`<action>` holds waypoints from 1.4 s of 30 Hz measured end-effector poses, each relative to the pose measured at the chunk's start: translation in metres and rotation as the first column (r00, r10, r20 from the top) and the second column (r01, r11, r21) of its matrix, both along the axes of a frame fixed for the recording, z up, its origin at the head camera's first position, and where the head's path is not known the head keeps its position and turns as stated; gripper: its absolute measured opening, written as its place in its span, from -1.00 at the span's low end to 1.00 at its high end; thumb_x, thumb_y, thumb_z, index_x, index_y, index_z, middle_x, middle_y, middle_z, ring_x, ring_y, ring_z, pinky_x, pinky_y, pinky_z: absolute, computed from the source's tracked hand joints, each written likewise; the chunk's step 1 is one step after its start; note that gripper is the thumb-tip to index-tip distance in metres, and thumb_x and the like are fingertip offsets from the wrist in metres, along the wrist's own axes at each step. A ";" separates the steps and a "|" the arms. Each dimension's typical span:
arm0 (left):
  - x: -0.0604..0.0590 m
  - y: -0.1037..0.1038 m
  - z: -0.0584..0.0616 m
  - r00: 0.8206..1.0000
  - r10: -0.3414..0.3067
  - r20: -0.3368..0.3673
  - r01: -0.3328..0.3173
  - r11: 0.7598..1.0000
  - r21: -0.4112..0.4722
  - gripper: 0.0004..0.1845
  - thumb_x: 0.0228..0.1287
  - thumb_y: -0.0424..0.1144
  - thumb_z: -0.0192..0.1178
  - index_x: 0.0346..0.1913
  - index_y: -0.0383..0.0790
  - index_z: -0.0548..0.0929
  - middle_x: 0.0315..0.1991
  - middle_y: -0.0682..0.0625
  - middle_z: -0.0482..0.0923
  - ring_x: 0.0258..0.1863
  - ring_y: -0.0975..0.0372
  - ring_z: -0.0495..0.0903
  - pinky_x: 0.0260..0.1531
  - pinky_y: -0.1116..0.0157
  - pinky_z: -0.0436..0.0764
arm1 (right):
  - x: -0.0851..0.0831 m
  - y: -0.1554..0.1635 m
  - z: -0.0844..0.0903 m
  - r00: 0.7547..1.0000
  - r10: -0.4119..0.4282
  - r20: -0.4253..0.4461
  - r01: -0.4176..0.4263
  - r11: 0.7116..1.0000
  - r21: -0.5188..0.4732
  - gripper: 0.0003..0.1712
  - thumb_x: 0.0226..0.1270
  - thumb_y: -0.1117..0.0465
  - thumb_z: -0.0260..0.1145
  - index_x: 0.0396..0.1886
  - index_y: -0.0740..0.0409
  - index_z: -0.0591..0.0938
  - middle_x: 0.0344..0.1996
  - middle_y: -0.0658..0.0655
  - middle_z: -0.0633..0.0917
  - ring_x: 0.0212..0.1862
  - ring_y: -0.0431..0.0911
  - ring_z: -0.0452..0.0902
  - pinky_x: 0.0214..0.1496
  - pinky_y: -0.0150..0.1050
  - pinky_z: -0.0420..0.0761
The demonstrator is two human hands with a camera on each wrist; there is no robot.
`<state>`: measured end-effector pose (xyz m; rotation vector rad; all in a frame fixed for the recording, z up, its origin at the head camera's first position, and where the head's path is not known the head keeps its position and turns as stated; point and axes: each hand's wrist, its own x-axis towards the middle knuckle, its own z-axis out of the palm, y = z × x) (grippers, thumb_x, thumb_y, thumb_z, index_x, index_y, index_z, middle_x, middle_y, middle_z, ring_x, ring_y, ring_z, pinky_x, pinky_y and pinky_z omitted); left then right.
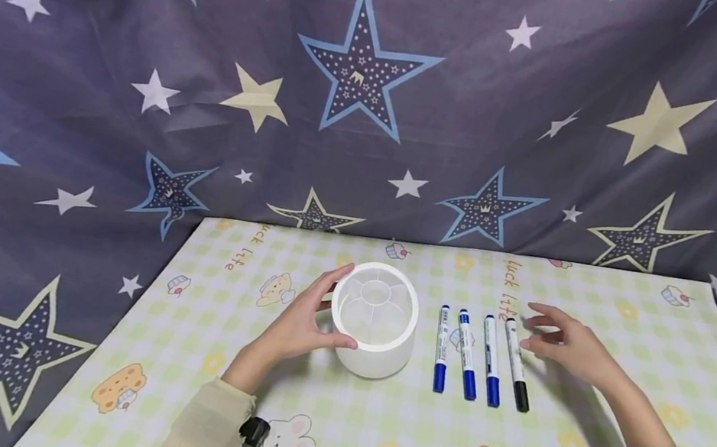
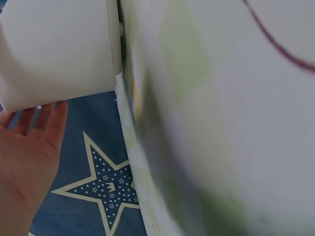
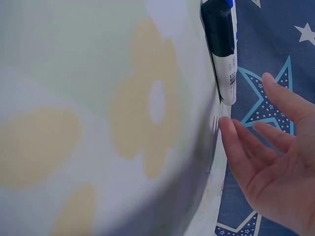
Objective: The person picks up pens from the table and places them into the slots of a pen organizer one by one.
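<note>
A round white pen holder, with thin dividers splitting its inside into several compartments, stands upright on the table. My left hand holds it from the left, thumb along the front of the rim and fingers round the far side. In the left wrist view, the fingertips of the left hand go out of sight behind its white wall. To the right of the black-capped marker is my right hand, fingers spread and holding nothing. Its fingertips are close to the marker's white end.
Three blue-capped markers, the left one, the middle one and the right one, lie side by side between the pen holder and the black-capped marker. A checked tablecloth covers the table. Behind it hangs a dark star-patterned curtain.
</note>
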<state>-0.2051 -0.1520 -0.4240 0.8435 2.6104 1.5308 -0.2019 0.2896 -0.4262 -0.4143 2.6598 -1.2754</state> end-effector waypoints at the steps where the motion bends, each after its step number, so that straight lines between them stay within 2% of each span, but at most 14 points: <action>1: 0.000 0.000 0.001 1.000 0.000 0.005 0.000 1.000 -0.002 0.19 -0.11 -0.18 0.63 0.58 -0.01 0.10 0.56 0.01 0.14 0.49 0.03 0.25 0.33 -0.01 0.55 | 0.000 0.000 -0.001 1.000 0.004 0.022 -0.003 1.000 -0.029 -0.22 0.40 0.24 0.31 0.46 0.47 0.20 0.17 0.54 0.54 -0.01 0.04 0.70 -0.14 -0.40 0.73; 5: 0.000 0.000 0.002 1.000 0.002 0.023 -0.002 1.000 -0.012 0.19 -0.11 -0.18 0.62 0.58 -0.04 0.09 0.56 0.01 0.12 0.50 0.04 0.25 0.34 -0.01 0.54 | 0.001 -0.002 -0.004 0.997 0.002 0.079 0.007 0.994 -0.109 -0.19 0.39 0.25 0.32 0.46 0.50 0.17 0.16 0.58 0.51 -0.13 -0.31 0.65 -0.15 -0.34 0.79; 7: 0.000 0.001 0.003 1.000 0.000 0.030 0.000 1.000 -0.014 0.19 -0.10 -0.18 0.62 0.58 -0.06 0.09 0.56 0.01 0.12 0.50 0.04 0.25 0.34 -0.01 0.54 | 0.002 -0.003 -0.005 0.996 -0.006 0.085 0.016 0.993 -0.118 -0.19 0.38 0.25 0.33 0.46 0.51 0.18 0.15 0.58 0.52 -0.16 -0.36 0.63 -0.15 -0.33 0.79; 15: 0.000 0.002 0.007 0.999 -0.002 0.040 0.002 1.000 -0.013 0.19 -0.09 -0.20 0.62 0.58 0.03 0.09 0.57 0.00 0.12 0.50 0.04 0.24 0.37 -0.01 0.51 | 0.001 -0.007 -0.007 0.991 -0.027 0.129 0.044 0.991 -0.130 -0.18 0.38 0.24 0.34 0.47 0.48 0.17 0.05 0.51 0.56 -0.20 -0.27 0.65 -0.19 -0.26 0.80; 21: -0.001 0.002 0.008 0.999 0.000 0.045 0.001 1.000 -0.022 0.19 -0.09 -0.20 0.62 0.58 -0.01 0.08 0.56 -0.01 0.13 0.49 0.03 0.25 0.36 -0.02 0.51 | -0.001 -0.011 -0.009 0.986 -0.034 0.162 0.058 0.988 -0.146 -0.15 0.35 0.24 0.37 0.48 0.46 0.17 -0.01 0.47 0.56 -0.22 -0.29 0.62 -0.17 -0.21 0.82; 30: 0.000 0.001 0.009 0.998 0.004 0.055 -0.003 1.000 -0.026 0.20 -0.10 -0.21 0.62 0.58 -0.02 0.08 0.55 -0.02 0.14 0.50 0.02 0.24 0.37 -0.05 0.50 | -0.005 -0.018 -0.011 0.987 -0.088 0.135 0.093 0.995 -0.032 -0.20 0.26 0.23 0.44 0.40 0.44 0.33 -0.10 0.34 0.60 -0.25 -0.23 0.55 -0.31 -0.28 0.79; 42: 0.004 0.001 0.008 0.998 0.011 0.067 -0.009 1.000 -0.030 0.19 -0.09 -0.21 0.62 0.58 0.02 0.07 0.56 -0.01 0.13 0.51 0.03 0.23 0.38 -0.03 0.50 | -0.004 -0.022 -0.012 0.978 -0.115 0.174 0.118 0.993 -0.009 -0.22 0.23 0.35 0.38 0.40 0.49 0.29 -0.12 0.33 0.56 -0.23 -0.16 0.50 -0.33 -0.28 0.78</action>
